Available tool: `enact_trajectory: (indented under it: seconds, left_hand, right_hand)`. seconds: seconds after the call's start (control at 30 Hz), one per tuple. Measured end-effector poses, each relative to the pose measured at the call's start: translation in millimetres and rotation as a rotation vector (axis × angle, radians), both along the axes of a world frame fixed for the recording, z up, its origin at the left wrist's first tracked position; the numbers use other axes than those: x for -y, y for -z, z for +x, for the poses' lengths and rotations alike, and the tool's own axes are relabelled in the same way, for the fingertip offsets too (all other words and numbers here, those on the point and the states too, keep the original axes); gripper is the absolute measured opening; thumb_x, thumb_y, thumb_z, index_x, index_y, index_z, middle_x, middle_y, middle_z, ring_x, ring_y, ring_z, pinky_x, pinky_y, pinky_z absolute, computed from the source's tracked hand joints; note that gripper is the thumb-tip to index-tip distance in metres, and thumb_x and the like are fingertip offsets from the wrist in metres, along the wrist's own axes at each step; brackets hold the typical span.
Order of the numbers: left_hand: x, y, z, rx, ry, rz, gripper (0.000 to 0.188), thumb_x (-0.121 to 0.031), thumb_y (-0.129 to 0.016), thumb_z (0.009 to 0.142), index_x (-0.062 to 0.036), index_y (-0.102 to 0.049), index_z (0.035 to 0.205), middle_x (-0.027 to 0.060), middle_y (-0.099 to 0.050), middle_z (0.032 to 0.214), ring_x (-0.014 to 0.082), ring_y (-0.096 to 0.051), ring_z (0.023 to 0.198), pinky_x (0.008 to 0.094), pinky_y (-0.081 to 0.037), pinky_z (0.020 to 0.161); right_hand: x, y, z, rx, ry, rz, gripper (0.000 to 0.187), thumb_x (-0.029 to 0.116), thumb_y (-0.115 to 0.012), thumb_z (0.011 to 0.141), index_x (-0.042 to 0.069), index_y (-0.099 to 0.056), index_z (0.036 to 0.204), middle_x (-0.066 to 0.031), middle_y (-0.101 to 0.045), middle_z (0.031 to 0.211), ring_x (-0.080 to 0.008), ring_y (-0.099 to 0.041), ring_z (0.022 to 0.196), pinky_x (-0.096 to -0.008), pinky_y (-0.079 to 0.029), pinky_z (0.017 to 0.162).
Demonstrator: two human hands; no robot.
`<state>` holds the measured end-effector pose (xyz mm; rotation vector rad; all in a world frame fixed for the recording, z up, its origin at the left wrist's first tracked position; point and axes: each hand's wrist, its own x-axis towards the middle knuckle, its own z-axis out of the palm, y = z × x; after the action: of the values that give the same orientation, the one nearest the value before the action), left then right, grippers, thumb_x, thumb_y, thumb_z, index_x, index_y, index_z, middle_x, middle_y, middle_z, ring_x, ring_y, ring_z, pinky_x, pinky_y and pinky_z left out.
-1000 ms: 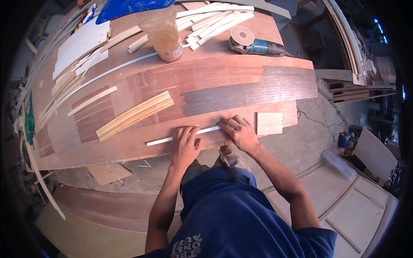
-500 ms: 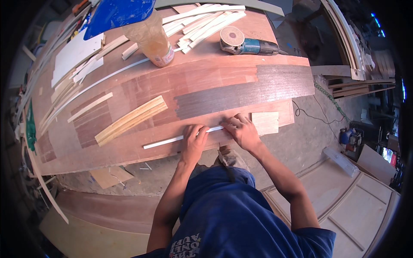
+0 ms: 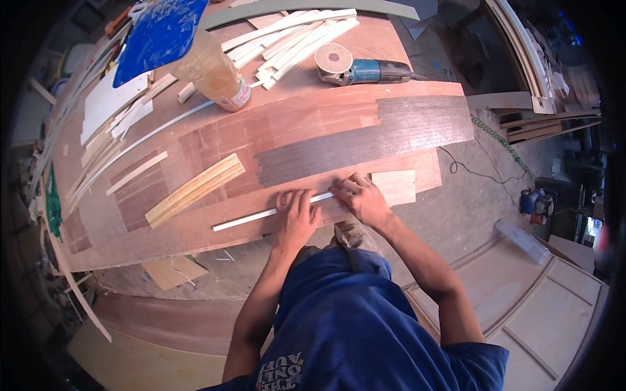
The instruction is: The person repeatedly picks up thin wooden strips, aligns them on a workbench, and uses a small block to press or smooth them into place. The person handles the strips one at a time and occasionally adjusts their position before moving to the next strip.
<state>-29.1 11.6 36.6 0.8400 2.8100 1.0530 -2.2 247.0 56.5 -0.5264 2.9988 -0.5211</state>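
The right hand point(image 3: 358, 197) pinches a thin white strip point(image 3: 245, 219) near its right end. The left hand point(image 3: 297, 212) touches its middle, grip unclear.

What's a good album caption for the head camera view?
Left hand and right hand on a thin white strip over a wooden tabletop, a teal power tool lying beyond.

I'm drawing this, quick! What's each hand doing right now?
Left hand: fingers over the white stick; can't tell if its grip is closed.
Right hand: closed, holding the same stick.
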Motion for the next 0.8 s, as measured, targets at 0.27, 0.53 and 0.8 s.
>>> enact_trajectory:
  seconds: [0.27,0.53,0.8]
  left_hand:
    - [-35,16,3,-0.041,-0.017,0.046,0.032,-0.005,-0.080,0.087,-0.0082,-0.072,0.118,0.0076,-0.066,0.117,0.0316,-0.062,0.115,0.0497,-0.044,0.111]
    - [-37,15,3,-0.047,-0.040,0.087,0.022,-0.012,-0.080,0.090,-0.0102,-0.072,0.110,0.0037,-0.068,0.107,0.0275,-0.065,0.107,0.0509,-0.043,0.107]
    - [-36,10,5,-0.045,-0.037,0.047,0.023,-0.012,-0.080,0.091,-0.0101,-0.072,0.113,0.0035,-0.068,0.108,0.0269,-0.065,0.107,0.0510,-0.042,0.109]
  right_hand:
    - [-10,6,-1,-0.042,-0.051,-0.011,0.035,0.019,-0.068,0.091,0.014,-0.079,0.124,-0.0022,-0.069,0.123,-0.0254,-0.064,0.115,-0.0415,-0.054,0.101]
    - [-30,18,-8,-0.039,-0.132,-0.118,0.030,0.018,-0.073,0.087,0.012,-0.080,0.116,-0.0046,-0.070,0.119,-0.0265,-0.063,0.117,-0.0431,-0.051,0.105]
    - [-49,12,-10,0.024,-0.013,-0.194,0.026,0.024,-0.077,0.089,0.012,-0.080,0.112,-0.0039,-0.071,0.118,-0.0270,-0.063,0.118,-0.0442,-0.050,0.100]
